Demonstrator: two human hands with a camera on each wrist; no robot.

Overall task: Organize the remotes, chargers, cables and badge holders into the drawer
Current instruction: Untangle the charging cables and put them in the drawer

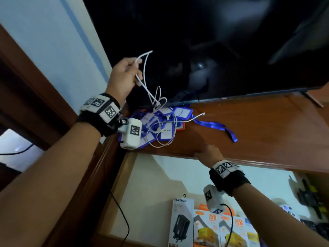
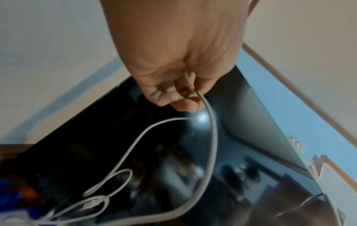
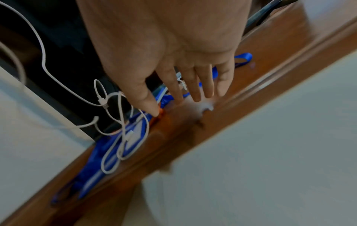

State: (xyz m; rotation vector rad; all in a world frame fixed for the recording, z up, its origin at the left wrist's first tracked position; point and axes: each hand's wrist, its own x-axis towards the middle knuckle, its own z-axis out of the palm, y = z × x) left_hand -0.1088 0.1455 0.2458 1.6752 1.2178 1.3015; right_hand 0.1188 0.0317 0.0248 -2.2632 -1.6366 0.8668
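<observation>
My left hand (image 1: 124, 75) is raised in front of the dark TV and grips a white cable (image 1: 145, 75), whose loops (image 2: 173, 137) hang down to a tangle of more white cables (image 1: 160, 122). That tangle lies on a pile of blue badge holders (image 1: 165, 132) with a blue lanyard (image 1: 219, 126) on the wooden cabinet top (image 1: 258, 132). My right hand (image 1: 208, 153) hovers open at the cabinet's front edge, fingers (image 3: 195, 85) straight and spread, just right of the pile. Below, the open drawer (image 1: 156, 189) holds boxed chargers (image 1: 183, 221).
A large dark TV (image 1: 213, 50) stands at the back of the cabinet top, its foot (image 1: 313, 100) at the right. Remotes and dark gadgets (image 1: 309, 211) lie at the drawer's right side. A black cord (image 1: 122, 214) runs down the cabinet's left side.
</observation>
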